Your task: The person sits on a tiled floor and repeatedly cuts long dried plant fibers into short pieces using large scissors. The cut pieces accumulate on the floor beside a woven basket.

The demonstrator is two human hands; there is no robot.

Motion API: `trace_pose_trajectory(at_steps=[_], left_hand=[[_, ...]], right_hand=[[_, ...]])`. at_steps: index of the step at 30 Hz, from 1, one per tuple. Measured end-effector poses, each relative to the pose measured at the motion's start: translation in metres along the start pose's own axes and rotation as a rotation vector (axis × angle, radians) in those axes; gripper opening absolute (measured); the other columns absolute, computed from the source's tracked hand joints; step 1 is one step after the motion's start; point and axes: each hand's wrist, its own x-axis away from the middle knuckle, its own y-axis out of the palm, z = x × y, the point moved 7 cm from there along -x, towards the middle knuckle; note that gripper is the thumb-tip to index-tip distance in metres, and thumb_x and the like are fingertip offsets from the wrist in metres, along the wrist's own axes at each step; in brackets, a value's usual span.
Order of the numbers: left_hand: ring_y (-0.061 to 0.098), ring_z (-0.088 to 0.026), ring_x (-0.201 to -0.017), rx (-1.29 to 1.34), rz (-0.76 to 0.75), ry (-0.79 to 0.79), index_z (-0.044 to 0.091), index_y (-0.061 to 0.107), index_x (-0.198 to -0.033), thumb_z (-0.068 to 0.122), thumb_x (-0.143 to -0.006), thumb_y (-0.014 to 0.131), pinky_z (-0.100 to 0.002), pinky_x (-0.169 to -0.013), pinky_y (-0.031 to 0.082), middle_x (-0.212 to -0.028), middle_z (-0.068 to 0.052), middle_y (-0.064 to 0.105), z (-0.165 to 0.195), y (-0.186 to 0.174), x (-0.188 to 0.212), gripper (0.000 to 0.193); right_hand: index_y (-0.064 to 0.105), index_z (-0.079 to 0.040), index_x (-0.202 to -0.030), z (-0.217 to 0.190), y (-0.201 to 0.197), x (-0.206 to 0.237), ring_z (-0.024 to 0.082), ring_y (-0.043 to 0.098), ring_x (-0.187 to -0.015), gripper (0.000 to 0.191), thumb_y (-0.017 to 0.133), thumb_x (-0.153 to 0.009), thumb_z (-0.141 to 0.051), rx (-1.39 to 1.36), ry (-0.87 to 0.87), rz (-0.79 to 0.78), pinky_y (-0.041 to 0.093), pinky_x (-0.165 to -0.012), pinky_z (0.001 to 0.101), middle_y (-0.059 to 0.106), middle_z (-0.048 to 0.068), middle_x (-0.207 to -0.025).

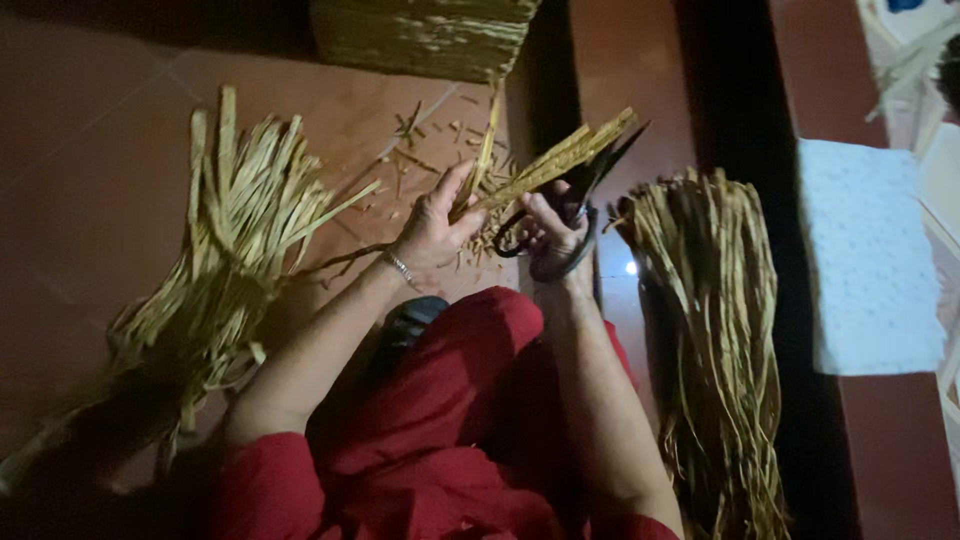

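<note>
The person sits on a reddish-brown floor (90, 200), wearing red clothing, with one knee raised between the arms. The left hand (430, 235), a thin bracelet at its wrist, pinches a small bunch of flat straw strips (545, 165) that points up and to the right. The right hand (550, 235) has its fingers through the handles of dark scissors (585, 190), whose blades lie along the strips, just beside them. Short cut-off bits (425, 140) litter the floor above the hands. A bundle of straw strips (235, 240) lies to the left, a longer bundle (715, 330) to the right. A woven straw piece (420, 35) stands at the top edge, and a white cloth (865, 260) lies far right.
</note>
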Motion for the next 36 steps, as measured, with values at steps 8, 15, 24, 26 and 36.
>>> trace_pose_trajectory(at_steps=[8, 15, 24, 26, 36], left_hand=[[0.073, -0.023, -0.111, -0.134, -0.102, 0.244, 0.006, 0.048, -0.152, 0.013, -0.101, 0.070, -0.032, -0.090, 0.058, -0.129, -0.013, 0.070, 0.038, 0.025, 0.011, 0.056], [0.064, -0.026, -0.128, -0.172, -0.037, 0.378, 0.002, 0.064, -0.131, 0.018, -0.105, 0.065, -0.035, -0.104, 0.056, -0.149, -0.021, 0.054, 0.087, 0.015, 0.007, 0.031], [0.051, -0.038, -0.143, -0.529, -0.112, 0.775, 0.003, 0.070, -0.106, 0.004, -0.093, 0.064, -0.048, -0.118, 0.045, -0.153, -0.019, 0.048, 0.127, 0.033, 0.048, 0.015], [0.048, -0.036, -0.140, -0.652, -0.145, 0.773, 0.005, 0.070, -0.094, 0.005, -0.083, 0.068, -0.057, -0.114, 0.037, -0.148, -0.017, 0.051, 0.123, 0.032, 0.053, 0.012], [0.046, -0.043, -0.146, -0.565, -0.238, 0.761, -0.004, 0.069, -0.094, 0.001, -0.075, 0.065, -0.048, -0.121, 0.045, -0.150, -0.025, 0.050, 0.124, 0.026, 0.057, 0.020]], right_hand=[[0.063, -0.008, -0.112, 0.004, -0.008, -0.006, 0.012, 0.060, -0.062, 0.026, 0.076, -0.090, -0.007, -0.186, 0.023, -0.066, 0.052, -0.055, 0.0270, 0.063, 0.002, -0.081], [0.061, -0.012, -0.109, 0.017, -0.015, -0.006, 0.013, 0.062, -0.063, 0.029, 0.072, -0.085, -0.001, -0.200, 0.045, 0.000, 0.052, -0.054, 0.0253, 0.066, 0.002, -0.083], [0.069, -0.003, -0.104, 0.023, -0.018, -0.010, 0.013, 0.069, -0.077, 0.012, 0.066, -0.092, -0.001, -0.265, 0.087, -0.046, 0.057, -0.069, 0.0254, 0.070, 0.003, -0.091], [0.068, -0.003, -0.098, 0.027, -0.018, -0.012, 0.011, 0.066, -0.073, 0.004, 0.068, -0.094, -0.002, -0.272, 0.090, -0.095, 0.054, -0.067, 0.0245, 0.069, 0.002, -0.087], [0.064, -0.008, -0.083, 0.047, -0.020, -0.012, 0.006, 0.046, -0.057, 0.016, 0.073, -0.095, -0.004, -0.220, 0.197, -0.199, 0.034, -0.050, 0.0213, 0.055, -0.005, -0.070]])
